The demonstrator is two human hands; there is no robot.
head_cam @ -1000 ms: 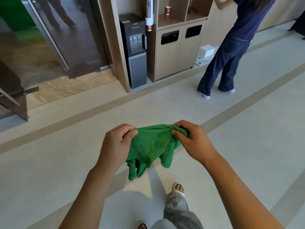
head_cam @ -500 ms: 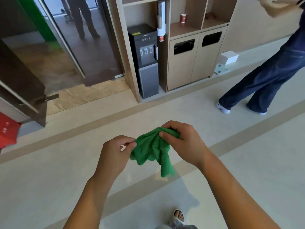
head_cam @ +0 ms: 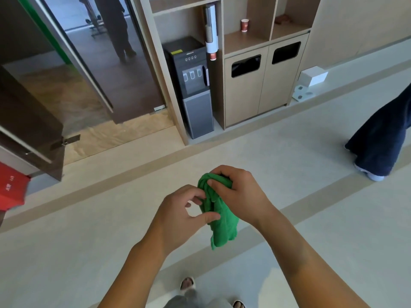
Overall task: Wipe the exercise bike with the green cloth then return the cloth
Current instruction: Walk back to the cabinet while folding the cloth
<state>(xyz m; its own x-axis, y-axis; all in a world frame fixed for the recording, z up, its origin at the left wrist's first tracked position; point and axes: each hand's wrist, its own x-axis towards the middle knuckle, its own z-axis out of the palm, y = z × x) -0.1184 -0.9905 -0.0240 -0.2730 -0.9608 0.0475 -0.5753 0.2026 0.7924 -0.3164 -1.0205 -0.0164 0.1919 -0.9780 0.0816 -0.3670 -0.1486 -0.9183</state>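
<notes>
While bunched and hanging in mid-air over pale floor (head_cam: 311, 218), green cloth (head_cam: 219, 221) held between both hands, well in front of body. Right hand (head_cam: 239, 196) gripping top of cloth, fingers curled over the wad, thumb pressed on its near side. Left hand (head_cam: 178, 215) just beside, thumb and fingertips pinching cloth's left edge, fingers bent with a gap under them. Ahead against wall: black water dispenser (head_cam: 192, 85), wooden cabinet (head_cam: 260, 85) with two bin slots, paper cup (head_cam: 244, 25) on shelf. Another person's dark trouser leg (head_cam: 378, 138) at right. Exercise bike not seen.
</notes>
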